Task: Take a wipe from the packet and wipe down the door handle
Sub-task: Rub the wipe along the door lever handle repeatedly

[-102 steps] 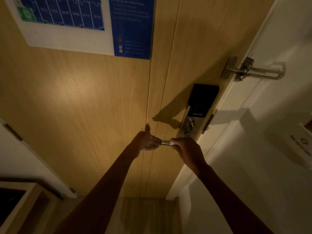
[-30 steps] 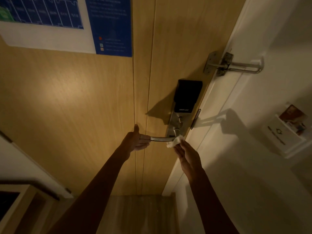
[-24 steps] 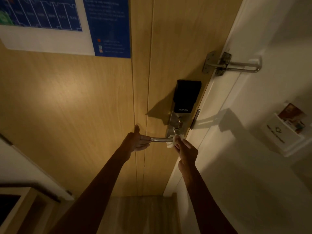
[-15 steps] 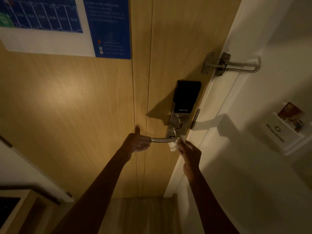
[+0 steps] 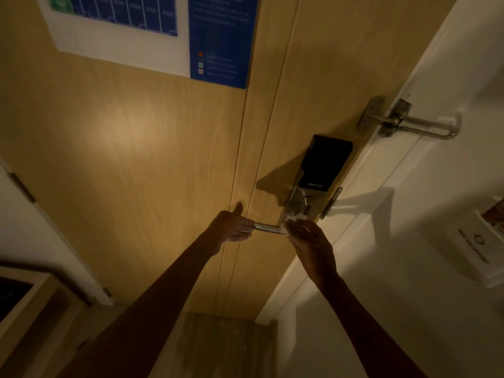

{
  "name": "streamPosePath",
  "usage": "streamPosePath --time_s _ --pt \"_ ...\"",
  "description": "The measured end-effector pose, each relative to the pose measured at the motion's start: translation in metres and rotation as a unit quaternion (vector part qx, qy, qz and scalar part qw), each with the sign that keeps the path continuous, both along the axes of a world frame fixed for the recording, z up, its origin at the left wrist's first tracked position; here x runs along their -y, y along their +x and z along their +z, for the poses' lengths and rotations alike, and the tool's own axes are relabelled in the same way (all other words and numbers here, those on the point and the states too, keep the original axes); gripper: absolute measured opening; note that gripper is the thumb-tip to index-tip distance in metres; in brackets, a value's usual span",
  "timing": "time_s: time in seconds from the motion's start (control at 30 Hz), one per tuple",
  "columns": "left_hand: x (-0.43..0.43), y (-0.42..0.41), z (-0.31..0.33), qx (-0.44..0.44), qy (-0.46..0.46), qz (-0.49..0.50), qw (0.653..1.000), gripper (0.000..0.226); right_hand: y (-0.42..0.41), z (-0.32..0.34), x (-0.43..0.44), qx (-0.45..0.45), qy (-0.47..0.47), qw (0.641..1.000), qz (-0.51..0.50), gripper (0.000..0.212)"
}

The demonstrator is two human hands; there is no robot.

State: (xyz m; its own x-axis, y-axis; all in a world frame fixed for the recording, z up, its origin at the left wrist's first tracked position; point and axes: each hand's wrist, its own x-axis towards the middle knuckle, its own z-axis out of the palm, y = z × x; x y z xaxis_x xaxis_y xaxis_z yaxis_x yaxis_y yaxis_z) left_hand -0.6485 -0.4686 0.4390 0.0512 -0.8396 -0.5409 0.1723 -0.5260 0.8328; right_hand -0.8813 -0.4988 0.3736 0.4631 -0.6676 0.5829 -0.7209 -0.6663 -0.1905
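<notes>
- The left hand grips the free end of the door handle, fingers curled around the metal bar and thumb sticking up toward the door.
- The door handle is a silver lever that runs roughly level from the left hand across to the lock plate on the door's right edge.
- The right hand is at the pivot end of the handle, fingers bunched and closed on a white wipe.
- Only a small crumpled bit of the wipe shows above the right fingertips; it is pressed where the lever meets the lock plate.
- The two hands are apart, with a bare stretch of the shiny lever visible between them.
- Both forearms reach up from the bottom of the view, the left from lower left, the right from lower right.
- Above the lock plate sits a black smart-lock box with small pale lettering, too small to read with certainty.
- Higher on the door edge, a metal swing-bar guard bridges the door and the white frame.
- A blue and white notice is fixed near the top of the wooden door.
- A white card holder hangs on the wall at far right.
- The lighting is dim and warm, with hard shadows of the lock across the frame.
- The wipe packet is not in view.
</notes>
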Motion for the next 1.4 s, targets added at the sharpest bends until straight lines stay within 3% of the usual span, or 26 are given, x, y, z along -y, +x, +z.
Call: streamPosePath --time_s 0.13,0.37,0.6,0.77,1.1,1.4 --pt "0.0 0.0 0.003 0.002 0.002 0.006 1.0 0.066 0.001 0.0 0.005 -0.084 -0.017 0.996 0.015 0.04" --pt "-0.003 -0.005 0.007 0.01 0.003 0.018 1.0 0.061 0.007 -0.005 0.005 -0.077 -0.056 0.995 -0.013 0.045" --pt "0.001 -0.007 0.011 0.059 0.0 0.015 0.998 0.055 0.037 0.006 0.001 -0.108 -0.033 0.994 0.0 0.036" --pt "0.001 -0.007 0.013 0.052 0.001 0.025 0.998 0.055 0.02 0.013 0.0 -0.123 -0.012 0.992 0.02 0.043" --pt "-0.007 -0.01 0.008 0.033 -0.011 0.059 0.998 0.052 0.027 0.011 0.003 -0.181 -0.06 0.982 0.017 0.021" --pt "-0.011 -0.011 0.013 0.03 -0.008 0.066 0.997 0.051 0.022 0.016 0.01 -0.221 -0.044 0.974 0.01 0.02"
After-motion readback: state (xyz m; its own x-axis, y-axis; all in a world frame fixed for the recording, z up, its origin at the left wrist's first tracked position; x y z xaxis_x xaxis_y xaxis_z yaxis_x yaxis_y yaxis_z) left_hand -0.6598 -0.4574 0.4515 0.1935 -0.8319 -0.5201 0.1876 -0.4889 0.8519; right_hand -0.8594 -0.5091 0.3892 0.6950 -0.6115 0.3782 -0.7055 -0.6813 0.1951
